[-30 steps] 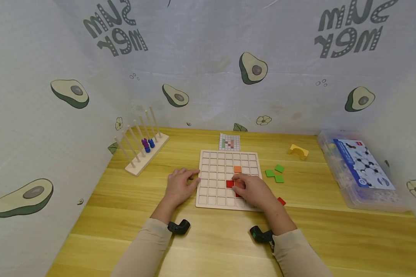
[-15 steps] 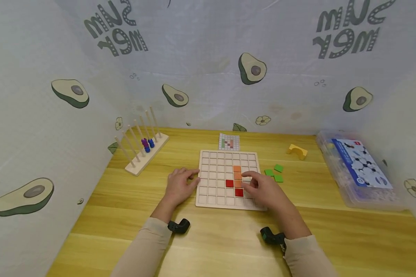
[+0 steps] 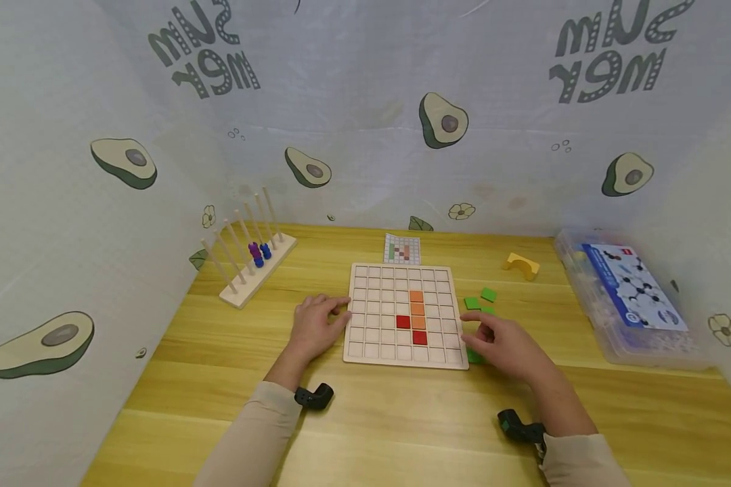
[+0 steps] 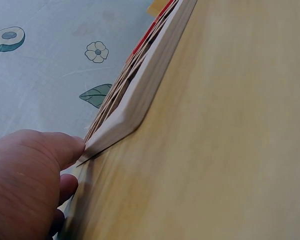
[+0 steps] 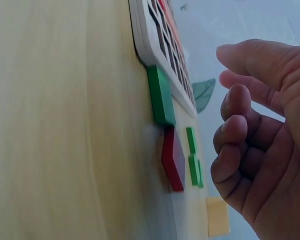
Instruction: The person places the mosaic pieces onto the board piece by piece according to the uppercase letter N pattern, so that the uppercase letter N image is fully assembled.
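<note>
A wooden grid board [image 3: 371,352] lies flat on the table. It carries a column of orange tiles [image 3: 417,309], a red tile [image 3: 403,322] to their left and a second red tile [image 3: 419,337] below them. My left hand [image 3: 318,326] touches the board's left edge, its thumb [image 4: 65,147] against the side. Past the right edge hovers my right hand [image 3: 508,345], holding nothing, thumb and forefinger apart and the other fingers curled. Beneath it lie a green tile [image 5: 161,97] by the board's corner and a loose red tile [image 5: 173,160], which the hand hides in the head view.
More green tiles [image 3: 472,304] lie right of the board, one partly behind my right hand. A printed pattern card [image 3: 403,249] is behind the board. A peg stand with beads [image 3: 244,287] stands left, a yellow arch block [image 3: 522,266] back right, and a plastic box [image 3: 633,291] far right.
My right hand has let go of an orange tile in the column and moved right, off the board, to above the loose tiles. The left hand has stayed at the board's edge.
</note>
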A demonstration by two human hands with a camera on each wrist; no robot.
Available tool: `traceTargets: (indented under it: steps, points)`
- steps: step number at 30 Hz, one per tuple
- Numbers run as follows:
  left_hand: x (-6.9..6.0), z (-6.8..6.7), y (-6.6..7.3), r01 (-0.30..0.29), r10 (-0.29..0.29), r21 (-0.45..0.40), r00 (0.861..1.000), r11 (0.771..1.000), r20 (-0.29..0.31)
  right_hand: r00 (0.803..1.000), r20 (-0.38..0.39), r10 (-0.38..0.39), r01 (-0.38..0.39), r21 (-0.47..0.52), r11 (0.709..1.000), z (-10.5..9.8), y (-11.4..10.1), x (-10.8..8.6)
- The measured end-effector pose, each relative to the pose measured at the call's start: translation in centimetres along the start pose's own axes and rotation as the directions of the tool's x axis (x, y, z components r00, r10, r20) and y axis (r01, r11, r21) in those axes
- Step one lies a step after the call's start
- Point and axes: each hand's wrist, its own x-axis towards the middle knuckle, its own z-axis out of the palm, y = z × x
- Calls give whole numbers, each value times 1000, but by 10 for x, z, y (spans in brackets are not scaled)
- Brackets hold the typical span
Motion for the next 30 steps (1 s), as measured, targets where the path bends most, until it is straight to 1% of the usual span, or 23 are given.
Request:
traceTargets:
  steps: [10, 16, 22, 30]
  points:
    - [0, 1, 0, 2, -2, 7, 1000, 1000, 0, 1000, 10, -8, 8, -14, 1000, -10, 20, -16]
    - [0, 0, 0, -4, 4, 4, 1000, 1000, -6, 999, 38, 14, -13, -22, 1000, -12, 30, -25]
    - [0, 0, 0, -4, 4, 9, 1000, 1000, -7, 998, 57, 37, -37, 0, 999, -11, 37, -30]
    - [0, -1, 1, 2, -2, 3, 1000, 1000, -1, 997, 43, 58, -59, 28, 998, -10, 41, -31]
